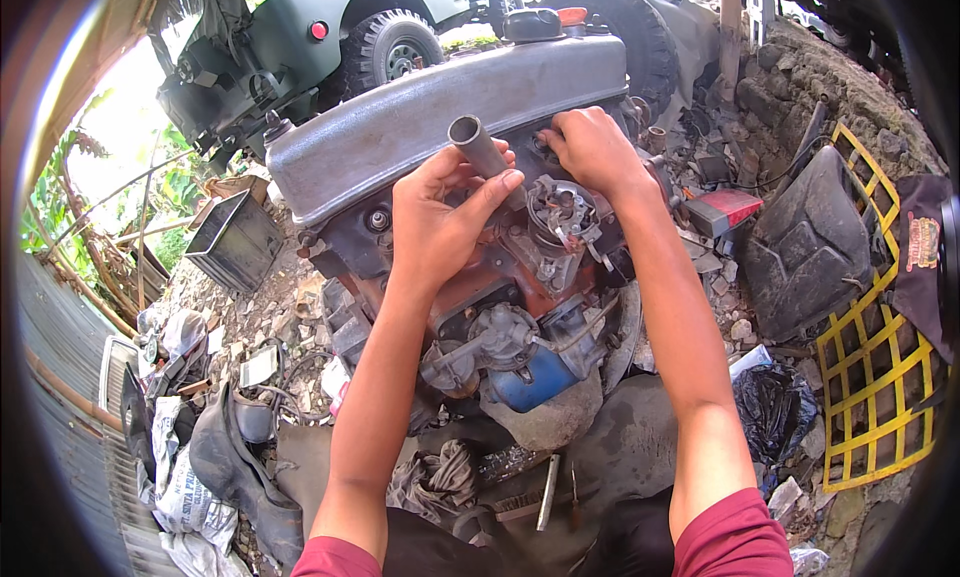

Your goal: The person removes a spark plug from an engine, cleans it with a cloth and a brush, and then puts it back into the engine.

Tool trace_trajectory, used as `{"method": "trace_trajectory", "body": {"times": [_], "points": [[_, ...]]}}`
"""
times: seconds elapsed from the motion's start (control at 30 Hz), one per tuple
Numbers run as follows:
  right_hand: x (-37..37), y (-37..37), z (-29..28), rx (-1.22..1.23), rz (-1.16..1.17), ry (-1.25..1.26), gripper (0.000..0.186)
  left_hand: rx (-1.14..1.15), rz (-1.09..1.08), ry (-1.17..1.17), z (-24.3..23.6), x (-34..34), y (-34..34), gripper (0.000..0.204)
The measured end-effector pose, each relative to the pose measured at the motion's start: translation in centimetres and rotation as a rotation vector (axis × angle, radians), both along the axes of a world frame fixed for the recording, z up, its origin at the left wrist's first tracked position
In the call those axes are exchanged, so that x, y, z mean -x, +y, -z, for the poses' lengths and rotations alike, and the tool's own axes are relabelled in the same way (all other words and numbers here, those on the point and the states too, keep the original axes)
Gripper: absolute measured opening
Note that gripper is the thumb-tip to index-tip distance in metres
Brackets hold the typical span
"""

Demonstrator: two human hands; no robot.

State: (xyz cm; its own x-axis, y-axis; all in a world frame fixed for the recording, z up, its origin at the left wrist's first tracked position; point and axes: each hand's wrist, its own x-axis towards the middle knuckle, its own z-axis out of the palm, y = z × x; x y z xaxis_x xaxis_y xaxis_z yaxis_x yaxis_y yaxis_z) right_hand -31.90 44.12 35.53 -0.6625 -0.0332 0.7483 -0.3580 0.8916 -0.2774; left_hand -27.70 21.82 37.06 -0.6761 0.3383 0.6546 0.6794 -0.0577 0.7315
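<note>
1 tube (484,157), rim uncovered, is gripped by left fingers (500,186); right fingers (566,123) curl beside the cover's (430,112) edge, their hold unclear.

Rough vehicle workshop: exposed engine (520,252), green off-road vehicle (285,52), large tyre (640,39), corrugated sheeting (65,322)

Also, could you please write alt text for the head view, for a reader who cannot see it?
A person's left hand holds a grey tube, open end up, over an engine, while the right hand is at the parts in front of the long grey cover. Rubble lies around, and a green vehicle stands behind.
</note>
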Motion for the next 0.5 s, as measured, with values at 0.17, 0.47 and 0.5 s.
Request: {"method": "trace_trajectory", "body": {"times": [0.17, 0.47, 0.5], "points": [[0.2, 0.5, 0.1, -0.079, -0.024, -0.020, 0.023, 0.030, -0.034, 0.041, -0.2, 0.0, -0.2, 0.029], [0.1, 1.2, 0.6, -0.155, -0.160, 0.082, 0.015, 0.000, -0.058, 0.052, -1.7, 0.6, 0.4, 0.028], [0.0, 1.3, 0.7, -0.164, -0.201, 0.107, 0.017, -0.015, -0.027, 0.015, -2.2, 0.8, 0.8, 0.031]]}}
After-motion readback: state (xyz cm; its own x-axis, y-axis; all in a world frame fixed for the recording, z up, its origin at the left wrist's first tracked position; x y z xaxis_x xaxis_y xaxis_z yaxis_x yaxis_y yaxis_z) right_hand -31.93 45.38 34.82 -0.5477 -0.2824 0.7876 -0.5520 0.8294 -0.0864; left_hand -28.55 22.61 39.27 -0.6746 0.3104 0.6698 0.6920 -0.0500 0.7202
